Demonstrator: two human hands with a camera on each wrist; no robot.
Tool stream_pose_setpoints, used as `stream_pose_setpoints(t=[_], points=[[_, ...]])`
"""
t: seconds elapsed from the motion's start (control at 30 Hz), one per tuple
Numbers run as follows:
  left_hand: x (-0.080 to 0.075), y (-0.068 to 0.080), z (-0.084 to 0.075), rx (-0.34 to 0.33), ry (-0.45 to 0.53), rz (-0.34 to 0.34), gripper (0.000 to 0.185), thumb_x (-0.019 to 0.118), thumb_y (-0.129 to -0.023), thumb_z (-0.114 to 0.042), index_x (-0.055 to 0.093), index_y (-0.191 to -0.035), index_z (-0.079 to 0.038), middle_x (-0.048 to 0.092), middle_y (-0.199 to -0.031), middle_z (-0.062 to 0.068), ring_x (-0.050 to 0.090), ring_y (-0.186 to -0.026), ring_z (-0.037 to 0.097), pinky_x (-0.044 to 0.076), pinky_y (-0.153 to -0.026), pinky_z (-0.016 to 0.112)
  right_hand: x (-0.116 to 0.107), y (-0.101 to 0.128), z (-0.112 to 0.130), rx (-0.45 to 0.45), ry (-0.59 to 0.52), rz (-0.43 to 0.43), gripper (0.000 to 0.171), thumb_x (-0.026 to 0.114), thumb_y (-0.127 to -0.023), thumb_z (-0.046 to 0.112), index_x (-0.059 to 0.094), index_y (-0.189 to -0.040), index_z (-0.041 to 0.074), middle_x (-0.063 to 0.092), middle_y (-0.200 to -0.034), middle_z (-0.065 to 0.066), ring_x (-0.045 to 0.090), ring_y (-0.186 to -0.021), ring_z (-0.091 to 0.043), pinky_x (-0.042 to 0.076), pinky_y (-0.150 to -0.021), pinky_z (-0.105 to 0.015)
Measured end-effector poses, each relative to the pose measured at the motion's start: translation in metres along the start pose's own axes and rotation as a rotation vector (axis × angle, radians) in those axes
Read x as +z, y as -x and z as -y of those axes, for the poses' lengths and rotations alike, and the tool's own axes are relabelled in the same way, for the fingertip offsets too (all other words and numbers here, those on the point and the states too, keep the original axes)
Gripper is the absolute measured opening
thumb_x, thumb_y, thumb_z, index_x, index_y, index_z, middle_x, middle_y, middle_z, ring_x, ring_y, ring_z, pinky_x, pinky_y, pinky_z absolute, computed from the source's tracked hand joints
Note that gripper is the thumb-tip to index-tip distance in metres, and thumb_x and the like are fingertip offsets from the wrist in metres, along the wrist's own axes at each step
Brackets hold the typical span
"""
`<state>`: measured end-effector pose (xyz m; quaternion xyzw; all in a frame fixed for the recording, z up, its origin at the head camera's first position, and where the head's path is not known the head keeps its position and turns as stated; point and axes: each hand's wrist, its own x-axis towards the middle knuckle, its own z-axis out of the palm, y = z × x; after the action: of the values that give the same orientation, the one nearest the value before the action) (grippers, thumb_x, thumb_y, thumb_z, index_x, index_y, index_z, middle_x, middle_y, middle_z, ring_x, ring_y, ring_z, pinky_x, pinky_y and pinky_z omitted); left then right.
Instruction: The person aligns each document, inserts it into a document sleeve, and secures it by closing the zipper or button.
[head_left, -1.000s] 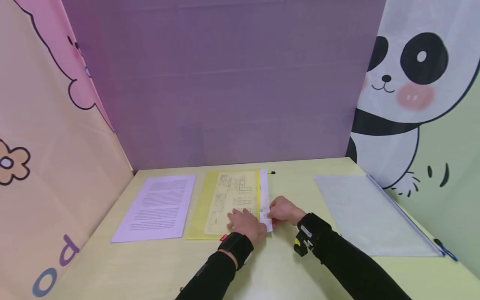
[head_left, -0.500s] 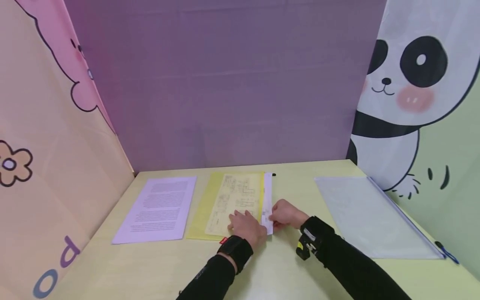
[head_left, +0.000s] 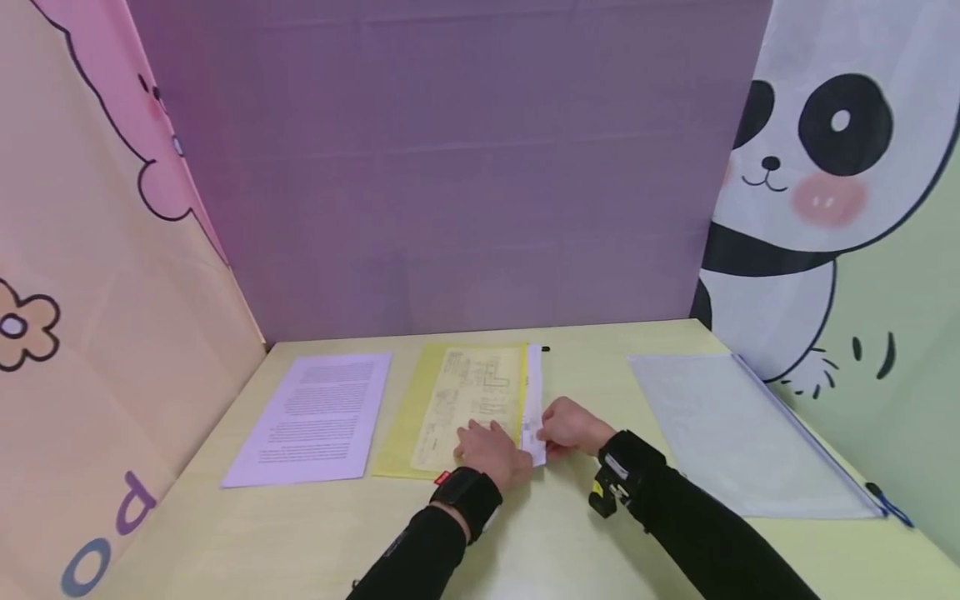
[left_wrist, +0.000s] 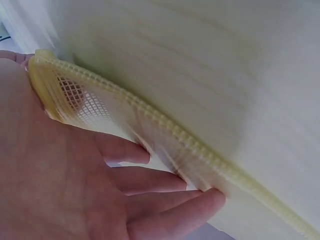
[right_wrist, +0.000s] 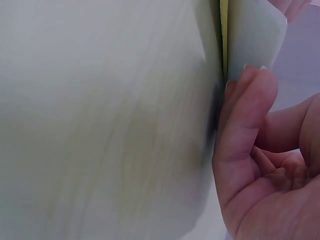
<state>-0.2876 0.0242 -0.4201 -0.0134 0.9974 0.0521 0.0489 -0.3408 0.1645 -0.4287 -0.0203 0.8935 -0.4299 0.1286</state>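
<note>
A yellow mesh zipper document bag lies flat in the middle of the table. Inside it shows a sheet with line drawings, and a strip of white paper sticks out along its right side. My left hand rests on the bag's lower right part with fingers spread; in the left wrist view its fingertips press on the mesh below the zipper edge. My right hand pinches the outer edge of the paper strip near its lower end. In the right wrist view the fingers curl at the paper.
To the left lies a printed sheet. A translucent whitish zipper bag with a blue cord lies at the right. A small black tip shows behind the paper strip. A purple backdrop and printed side panels surround the table.
Over the last second the bag's right edge and the paper strip have shifted slightly to the right at the top, covering more of the small yellow-and-black piece there. Both hands keep nearly the same place.
</note>
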Motion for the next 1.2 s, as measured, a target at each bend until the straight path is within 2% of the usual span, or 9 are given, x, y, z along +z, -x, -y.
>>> stream_pose_setpoints(t=[0.2,0.37,0.47,0.63,0.77,0.9,1.03,1.2], points=[[-0.001,-0.001,0.002,0.029,-0.001,0.024,0.073,0.051,-0.095,-0.052,0.049,-0.149,-0.003,0.046,-0.149,0.028,0.045,-0.133,0.046,0.051,-0.089,0.054,0.004,-0.004,0.006,0.004,0.012,-0.009,0.009,0.065,-0.090,-0.005,0.063,-0.082,-0.003,0.065,-0.064,-0.009,0.060,-0.050,-0.013,0.053,-0.049,-0.024],[0.000,-0.002,0.001,0.044,0.002,0.024,0.072,0.050,-0.095,-0.051,0.050,-0.148,-0.002,0.047,-0.147,0.030,0.046,-0.130,0.047,0.051,-0.087,0.055,0.009,-0.005,0.010,-0.006,0.025,-0.005,0.022,0.064,-0.090,-0.006,0.058,-0.070,0.002,0.061,-0.057,-0.006,0.058,-0.047,-0.012,0.051,-0.047,-0.023],[0.000,-0.001,0.001,0.047,0.011,0.015,0.072,0.045,-0.098,-0.054,0.051,-0.147,-0.002,0.048,-0.147,0.030,0.046,-0.131,0.047,0.051,-0.087,0.055,0.012,-0.006,0.014,-0.003,0.049,-0.010,0.027,0.063,-0.088,-0.005,0.054,-0.065,0.006,0.060,-0.057,-0.005,0.057,-0.047,-0.012,0.050,-0.046,-0.023],[0.000,0.002,0.001,0.049,0.007,-0.021,0.073,0.041,-0.101,-0.057,0.054,-0.145,0.000,0.051,-0.143,0.029,0.047,-0.130,0.046,0.052,-0.088,0.055,0.016,-0.008,0.018,-0.015,0.048,-0.021,0.022,0.061,-0.081,-0.005,0.056,-0.062,0.005,0.063,-0.058,-0.006,0.060,-0.048,-0.013,0.051,-0.047,-0.024],[0.000,0.001,0.000,0.035,-0.014,-0.016,0.071,0.042,-0.101,-0.056,0.053,-0.146,-0.002,0.050,-0.144,0.028,0.047,-0.130,0.045,0.052,-0.087,0.054,0.016,-0.007,0.019,-0.004,0.029,-0.013,0.016,0.061,-0.080,-0.003,0.062,-0.066,0.003,0.065,-0.060,-0.007,0.062,-0.049,-0.013,0.052,-0.048,-0.024],[0.000,0.000,0.000,0.034,-0.023,-0.007,0.071,0.042,-0.100,-0.055,0.052,-0.147,-0.003,0.049,-0.144,0.029,0.047,-0.129,0.045,0.052,-0.086,0.053,0.011,-0.004,0.017,0.034,-0.024,0.036,0.011,0.061,-0.079,0.001,0.069,-0.072,-0.001,0.068,-0.062,-0.009,0.063,-0.050,-0.014,0.053,-0.050,-0.024],[0.001,-0.001,0.000,0.038,-0.032,-0.011,0.073,0.045,-0.098,-0.058,0.053,-0.147,-0.004,0.049,-0.145,0.029,0.048,-0.129,0.045,0.053,-0.085,0.052,0.007,0.000,0.014,0.059,-0.118,0.126,0.012,0.061,-0.080,0.001,0.071,-0.076,-0.005,0.068,-0.065,-0.011,0.063,-0.051,-0.015,0.055,-0.051,-0.025],[0.001,-0.001,0.001,0.032,-0.037,-0.012,0.074,0.047,-0.096,-0.057,0.052,-0.148,-0.005,0.050,-0.145,0.028,0.049,-0.130,0.045,0.053,-0.084,0.051,0.006,0.003,0.012,0.034,-0.145,0.192,0.015,0.059,-0.085,-0.001,0.072,-0.079,-0.006,0.068,-0.066,-0.011,0.063,-0.052,-0.014,0.055,-0.052,-0.025]])
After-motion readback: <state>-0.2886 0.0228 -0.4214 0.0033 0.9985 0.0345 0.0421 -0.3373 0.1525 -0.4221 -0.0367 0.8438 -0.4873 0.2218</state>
